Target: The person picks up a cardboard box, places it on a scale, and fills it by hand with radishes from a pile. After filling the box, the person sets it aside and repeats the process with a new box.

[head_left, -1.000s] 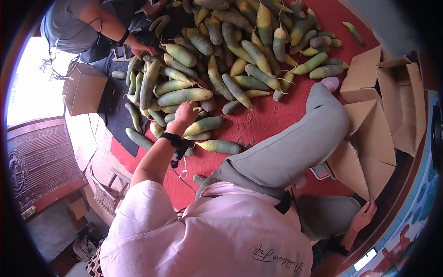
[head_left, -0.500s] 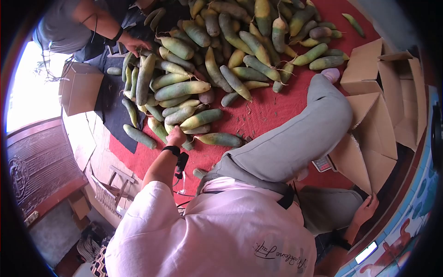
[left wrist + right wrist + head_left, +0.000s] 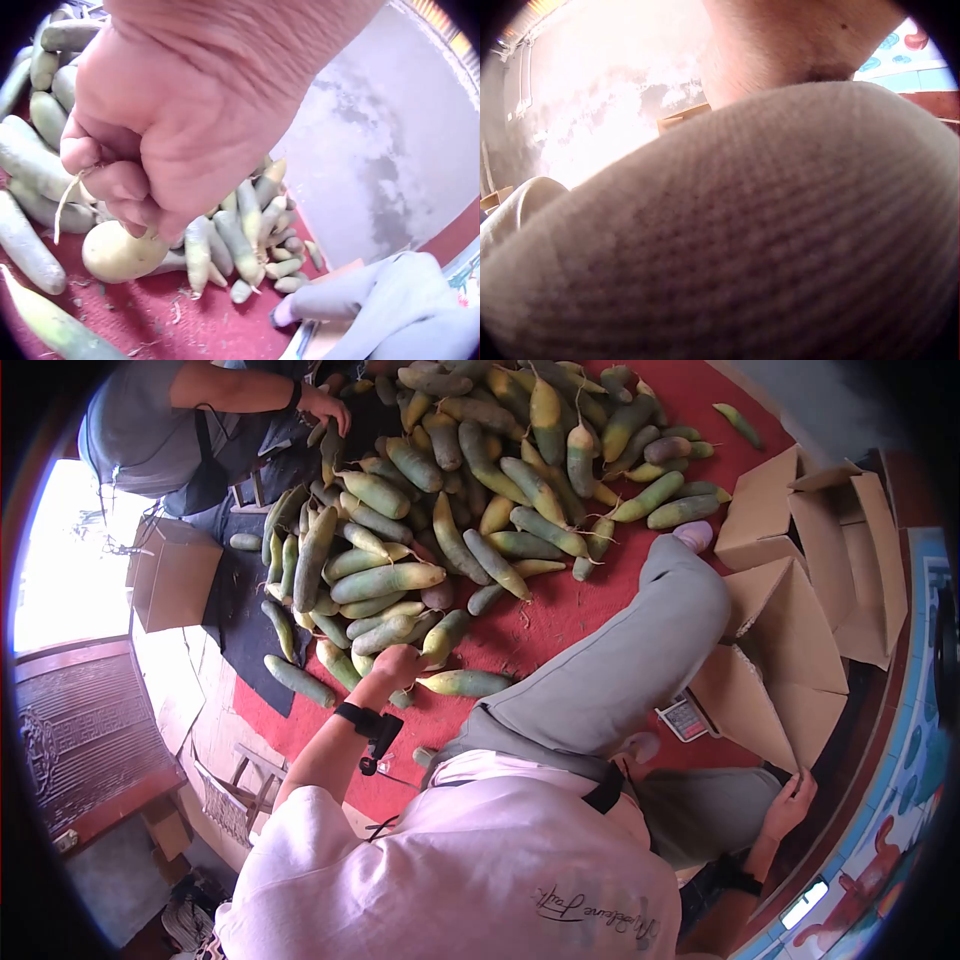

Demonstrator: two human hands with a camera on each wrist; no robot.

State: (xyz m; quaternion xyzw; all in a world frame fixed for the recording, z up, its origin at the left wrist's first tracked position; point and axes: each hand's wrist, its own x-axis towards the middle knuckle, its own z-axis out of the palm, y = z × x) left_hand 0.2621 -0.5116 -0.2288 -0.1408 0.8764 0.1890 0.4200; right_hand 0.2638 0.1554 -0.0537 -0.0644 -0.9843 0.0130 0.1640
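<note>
My left hand (image 3: 400,665) grips one end of a green radish (image 3: 445,638), which stands tilted at the near edge of a big radish heap (image 3: 390,577). In the left wrist view its fingers are curled tightly, with the pale, rounded radish (image 3: 124,251) showing below them and a thin root (image 3: 66,206) sticking out. Another green radish (image 3: 465,682) lies just beside that hand on the red carpet. At the right, my right hand (image 3: 788,808) pinches the corner of an open cardboard box (image 3: 745,705). In the right wrist view a grey trouser leg hides its fingers.
Another person's hand (image 3: 325,405) is at the heap's far left. More cardboard boxes stand at the right (image 3: 850,560) and at the left (image 3: 172,575). A calculator (image 3: 683,718) lies by my leg (image 3: 610,635). A wooden stool (image 3: 235,785) is at lower left.
My left hand moved back toward me, then right, and took hold of a green radish, tilting it. The other person's hand moved up and away from the heap. My right hand stays at the box corner.
</note>
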